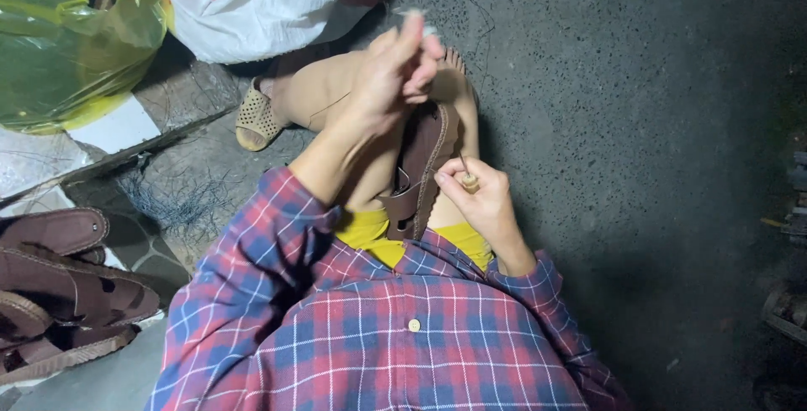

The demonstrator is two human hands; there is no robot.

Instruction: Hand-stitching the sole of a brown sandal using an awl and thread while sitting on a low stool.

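Note:
A brown leather sandal (pixel 424 159) lies lengthwise between my legs, its straps facing up. My right hand (pixel 481 201) rests at the sandal's right edge, shut on a small wooden-handled awl (pixel 467 177) whose thin metal point angles up toward the leather. My left hand (pixel 395 71) is raised above the sandal's far end, fingers pinched together on a thin thread that is hard to make out. My red and blue plaid sleeves fill the lower part of the view.
Several brown sandals (pixel 59 285) are piled at the left edge. A yellow plastic bag (pixel 71 37) and a white bag (pixel 252 3) sit at the top left. A tan perforated shoe (pixel 259 115) is on my foot. Dark speckled floor (pixel 639 125) stretches right.

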